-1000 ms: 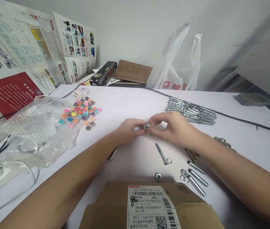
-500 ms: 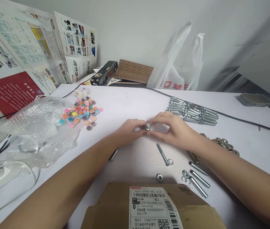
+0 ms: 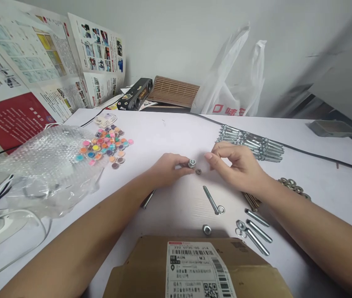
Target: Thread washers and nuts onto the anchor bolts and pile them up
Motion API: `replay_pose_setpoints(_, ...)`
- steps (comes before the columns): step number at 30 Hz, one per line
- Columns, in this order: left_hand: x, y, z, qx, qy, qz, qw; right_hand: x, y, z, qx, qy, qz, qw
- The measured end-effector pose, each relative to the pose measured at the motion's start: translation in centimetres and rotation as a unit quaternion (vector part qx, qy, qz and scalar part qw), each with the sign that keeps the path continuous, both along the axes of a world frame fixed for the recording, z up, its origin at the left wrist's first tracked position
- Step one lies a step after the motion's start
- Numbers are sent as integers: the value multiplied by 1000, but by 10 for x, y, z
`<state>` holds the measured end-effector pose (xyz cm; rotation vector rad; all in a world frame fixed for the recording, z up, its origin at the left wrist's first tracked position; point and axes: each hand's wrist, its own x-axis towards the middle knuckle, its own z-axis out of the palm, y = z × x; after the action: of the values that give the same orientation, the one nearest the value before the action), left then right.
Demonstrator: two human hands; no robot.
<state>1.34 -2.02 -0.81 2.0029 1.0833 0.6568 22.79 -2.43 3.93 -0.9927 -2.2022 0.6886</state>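
Between thumb and fingers, my left hand [image 3: 172, 169] grips a silvery bolt [image 3: 191, 163], seen nearly end-on with a nut-like collar at its top. Just right of it on the table is a small ring-shaped piece [image 3: 198, 171], a nut or washer. My right hand [image 3: 236, 163] is apart from the bolt, a little to the right, with thumb and forefinger pinched; whether anything is between them cannot be made out. Below the hands lie a loose threaded bolt [image 3: 210, 200], a flat washer [image 3: 221, 210] and a hex nut [image 3: 206, 229].
Metal sleeves [image 3: 258, 229] lie at lower right, and washers [image 3: 294, 187] beyond my right forearm. Assembled anchor bolts [image 3: 250, 142] are piled behind. A cardboard box [image 3: 141, 265] stands at the front. Coloured discs [image 3: 104, 145] and bubble wrap [image 3: 45, 153] are left.
My right hand has moved off the bolt to the right, its fingers pinched. The small ring-shaped piece now shows beside the bolt. My left hand keeps its grip in nearly the same place.
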Motion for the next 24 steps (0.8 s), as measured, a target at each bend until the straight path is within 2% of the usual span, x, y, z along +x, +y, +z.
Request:
replay_pose_setpoints(1,0,0,0,1,1,-1,1000,0,0,-1,5,-9,-4,1000)
replay_pose_setpoints(4,0,0,0,-3,-5,-1,1000,-1,1,-5,2,-54,44,998)
replay_pose_setpoints(6,-1,1,-1,-4,-4,3,1000,0,1,-5,4,-44,63,997)
replay_pose_setpoints(10,-2,1,-1,-1,-2,-7,1000,1,0,-3,52,26,13,998)
replay_pose_setpoints(12,-2,1,-1,1,-7,-7,1000,0,-2,-5,60,-16,2,998)
replay_pose_setpoints(15,-2,1,-3,0,-15,-4,1000,0,-5,-6,44,-73,26,996)
replay_pose_setpoints(20,-2,2,-6,-16,-10,-4,1000,2,-11,4,95,53,2,994)
replay_pose_setpoints(24,-2,2,-5,-11,-18,-13,1000,-5,-12,-3,75,-73,-37,994)
